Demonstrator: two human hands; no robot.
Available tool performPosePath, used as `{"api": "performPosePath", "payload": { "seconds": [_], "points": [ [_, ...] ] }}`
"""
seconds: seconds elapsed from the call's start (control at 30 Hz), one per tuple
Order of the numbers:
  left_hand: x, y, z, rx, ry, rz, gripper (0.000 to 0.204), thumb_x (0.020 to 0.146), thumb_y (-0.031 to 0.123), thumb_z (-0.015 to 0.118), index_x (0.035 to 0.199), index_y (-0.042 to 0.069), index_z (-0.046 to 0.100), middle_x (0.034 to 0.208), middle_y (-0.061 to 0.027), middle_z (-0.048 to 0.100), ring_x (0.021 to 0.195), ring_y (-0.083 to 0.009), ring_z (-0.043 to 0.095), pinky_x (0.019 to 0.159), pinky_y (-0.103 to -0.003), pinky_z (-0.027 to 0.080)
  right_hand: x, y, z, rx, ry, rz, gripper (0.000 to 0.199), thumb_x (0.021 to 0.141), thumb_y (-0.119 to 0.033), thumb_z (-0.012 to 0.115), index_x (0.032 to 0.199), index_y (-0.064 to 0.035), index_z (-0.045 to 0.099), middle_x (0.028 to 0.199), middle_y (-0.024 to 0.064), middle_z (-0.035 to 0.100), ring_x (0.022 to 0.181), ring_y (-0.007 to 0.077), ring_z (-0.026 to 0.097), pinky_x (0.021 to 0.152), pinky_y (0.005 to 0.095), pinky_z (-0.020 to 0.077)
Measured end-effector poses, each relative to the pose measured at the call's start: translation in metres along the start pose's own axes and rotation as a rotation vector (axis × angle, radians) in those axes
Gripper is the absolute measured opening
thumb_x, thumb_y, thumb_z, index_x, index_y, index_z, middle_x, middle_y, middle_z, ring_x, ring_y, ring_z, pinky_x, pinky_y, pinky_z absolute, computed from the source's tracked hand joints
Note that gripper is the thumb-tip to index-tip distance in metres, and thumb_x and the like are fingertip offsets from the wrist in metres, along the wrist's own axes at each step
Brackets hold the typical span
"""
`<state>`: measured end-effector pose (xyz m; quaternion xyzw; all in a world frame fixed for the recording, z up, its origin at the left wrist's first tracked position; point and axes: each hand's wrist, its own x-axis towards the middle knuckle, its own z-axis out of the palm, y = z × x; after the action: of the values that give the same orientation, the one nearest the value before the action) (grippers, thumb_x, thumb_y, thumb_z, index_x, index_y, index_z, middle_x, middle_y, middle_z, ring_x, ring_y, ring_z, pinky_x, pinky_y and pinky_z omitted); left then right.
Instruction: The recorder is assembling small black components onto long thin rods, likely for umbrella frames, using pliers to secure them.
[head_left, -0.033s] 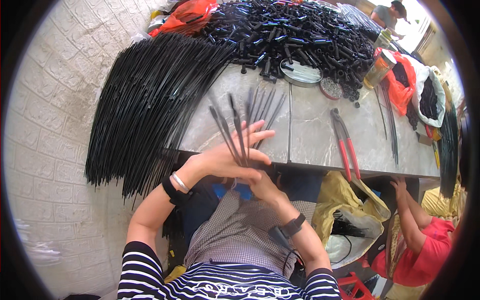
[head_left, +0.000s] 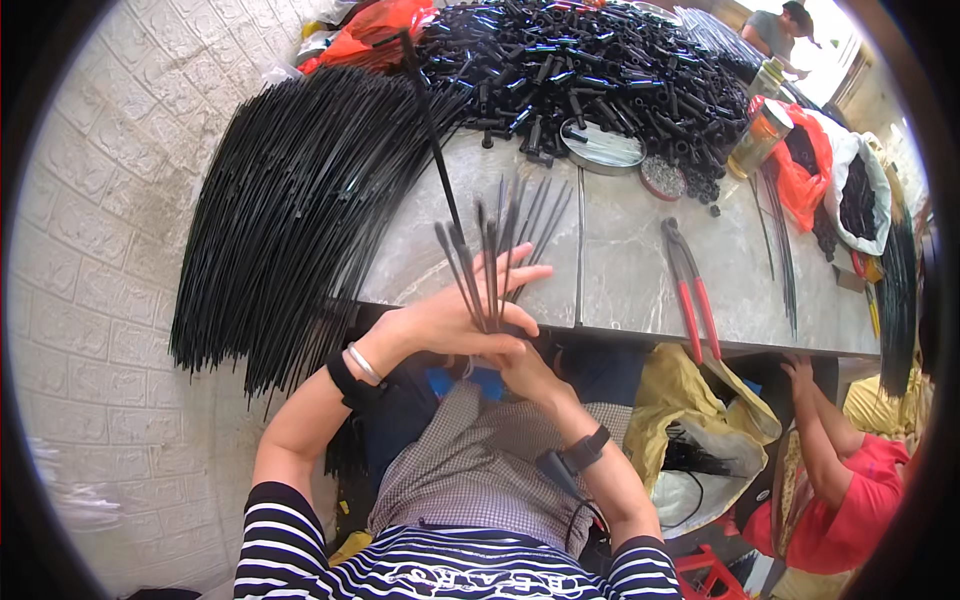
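Several thin black rods [head_left: 465, 275] fan upward between my hands, partly blurred. One longer black rod [head_left: 440, 165] rises above them, leaning left across the table toward the pile's edge. My left hand [head_left: 455, 310] holds the rods against its palm and thumb, with some fingers stretched to the right. Just below it, my right hand [head_left: 530, 372] is closed around the rods' lower ends, which are hidden. More dark rods [head_left: 540, 215] show behind the left fingers. A large bundle of black rods [head_left: 300, 210] hangs over the table's left edge.
Black tubular parts [head_left: 590, 70] are heaped at the back of the grey table [head_left: 640, 270]. Red-handled cutters [head_left: 690, 290] lie to the right, near a round tin [head_left: 603, 148]. A yellow sack [head_left: 665, 400] stands below the front edge; a co-worker in red [head_left: 850, 500] sits beyond it.
A long black rod now stands up above the fanned ones, reaching toward the upper left. The shorter rods have shifted slightly to the right; both hands stay nearly in place.
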<state>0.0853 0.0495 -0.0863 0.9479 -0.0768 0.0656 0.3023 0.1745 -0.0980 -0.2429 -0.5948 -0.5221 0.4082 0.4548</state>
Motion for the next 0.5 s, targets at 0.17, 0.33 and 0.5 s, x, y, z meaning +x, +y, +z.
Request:
{"api": "performPosePath", "payload": {
  "seconds": [0.17,0.33,0.5],
  "points": [
    [-0.003,0.006,0.007,0.146,0.019,0.046,0.035,0.078,0.050,0.067,0.074,0.016,0.066,0.146,-0.0107,0.042,0.143,-0.0329,0.026,0.115,-0.059,0.013,-0.009,-0.003,-0.009,-0.113,0.131,0.059,0.031,0.089,-0.013,0.056,0.118,-0.0021,0.056,0.114,0.0249,0.060,0.106,0.0391,0.059,0.087,0.0423,0.0486],
    [-0.004,0.003,0.013,0.177,0.075,0.054,0.039,0.080,0.050,0.064,0.075,0.012,0.065,0.145,-0.0127,0.042,0.139,-0.0326,0.034,0.112,-0.056,0.025,-0.050,-0.120,-0.082,-0.525,-0.160,0.160,0.021,0.088,-0.017,0.063,0.091,0.0029,0.066,0.075,0.0152,0.069,0.076,0.0318,0.069,0.073,0.0429,0.0538],
    [-0.005,0.007,0.007,0.225,0.047,0.045,0.035,0.083,0.050,0.062,0.093,0.017,0.068,0.148,-0.0121,0.038,0.140,-0.0310,0.032,0.113,-0.056,0.025,-0.005,-0.188,-0.124,-0.205,0.347,0.099,0.016,0.091,-0.012,0.059,0.092,0.0022,0.066,0.068,0.0106,0.066,0.062,0.0155,0.066,0.057,0.0274,0.0501]
  ]
}}
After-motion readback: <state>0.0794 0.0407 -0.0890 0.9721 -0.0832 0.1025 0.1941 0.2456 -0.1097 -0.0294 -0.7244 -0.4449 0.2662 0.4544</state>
